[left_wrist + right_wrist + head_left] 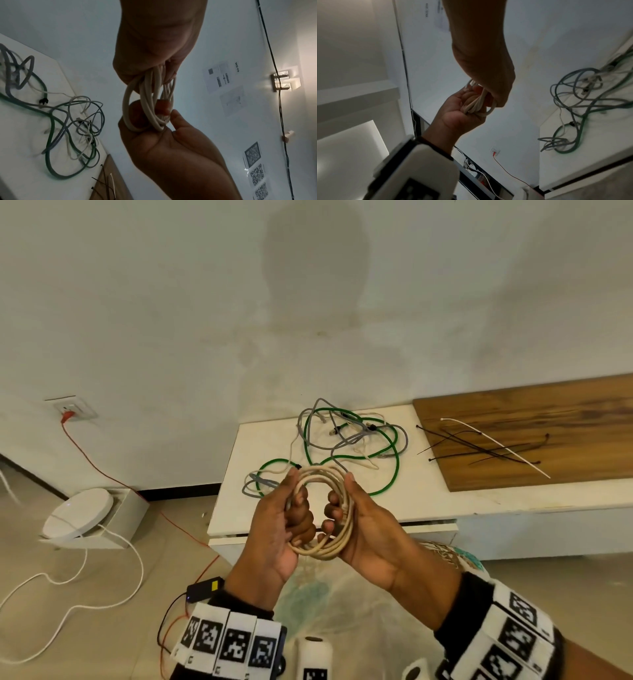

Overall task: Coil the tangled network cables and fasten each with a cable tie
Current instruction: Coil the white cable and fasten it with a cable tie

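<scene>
A cream network cable (320, 475) is wound into a small coil of several loops, held up in front of me above the table's near edge. My left hand (296, 491) grips the coil's left side, thumb on top and fingers curled through the loops. My right hand (339, 494) grips the right side the same way. The left wrist view shows the coil (149, 108) bunched between both hands. A tangle of green, grey and white cables (342, 446) lies on the white table behind. Several black cable ties (479, 446) and one white tie (496, 443) lie on a wooden board.
The white table (428, 501) stands against the wall, with the wooden board (548, 412) on its right part. On the floor at left a round white device (78, 511) sits on a box, with a white cord (102, 594) and a red wire (92, 460) running to a wall socket.
</scene>
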Action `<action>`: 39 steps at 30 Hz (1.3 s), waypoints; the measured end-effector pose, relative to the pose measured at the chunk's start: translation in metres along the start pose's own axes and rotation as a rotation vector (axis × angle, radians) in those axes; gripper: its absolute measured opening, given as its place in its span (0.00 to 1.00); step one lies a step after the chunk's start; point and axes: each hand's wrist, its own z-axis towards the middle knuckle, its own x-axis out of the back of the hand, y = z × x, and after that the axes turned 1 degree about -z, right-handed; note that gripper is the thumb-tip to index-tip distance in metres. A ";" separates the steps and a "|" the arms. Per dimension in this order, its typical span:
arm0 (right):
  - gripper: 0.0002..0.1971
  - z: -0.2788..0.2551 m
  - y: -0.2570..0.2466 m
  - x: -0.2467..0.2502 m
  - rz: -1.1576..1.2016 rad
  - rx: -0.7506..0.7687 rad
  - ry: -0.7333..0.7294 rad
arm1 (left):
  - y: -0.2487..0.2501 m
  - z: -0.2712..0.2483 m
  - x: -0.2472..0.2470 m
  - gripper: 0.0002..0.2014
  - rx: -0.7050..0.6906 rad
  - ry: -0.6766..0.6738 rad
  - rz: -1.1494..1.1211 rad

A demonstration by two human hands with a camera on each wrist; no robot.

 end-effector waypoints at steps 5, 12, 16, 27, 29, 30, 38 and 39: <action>0.15 0.001 -0.002 -0.004 0.074 0.091 -0.065 | 0.000 -0.001 0.004 0.25 0.051 -0.010 -0.092; 0.14 -0.012 -0.008 -0.004 -0.046 0.210 -0.061 | 0.009 -0.007 0.022 0.14 0.154 -0.382 -0.102; 0.13 -0.021 -0.019 -0.010 -0.256 0.256 -0.063 | 0.023 -0.008 0.034 0.16 0.162 -0.502 0.091; 0.16 -0.037 -0.026 -0.026 -0.595 0.288 -0.104 | 0.041 -0.009 0.020 0.18 0.320 -0.758 0.075; 0.15 -0.035 -0.025 -0.026 -0.658 0.299 -0.075 | 0.035 -0.015 0.012 0.20 0.333 -0.549 0.065; 0.15 -0.034 -0.024 -0.027 -0.667 0.308 -0.059 | 0.031 -0.020 0.007 0.23 0.304 -0.428 0.075; 0.06 -0.025 -0.015 -0.029 -0.331 0.327 0.038 | 0.000 -0.037 -0.010 0.22 -0.088 0.014 0.041; 0.06 -0.024 -0.015 -0.028 -0.302 0.339 0.045 | -0.003 -0.037 -0.010 0.22 -0.116 0.015 0.055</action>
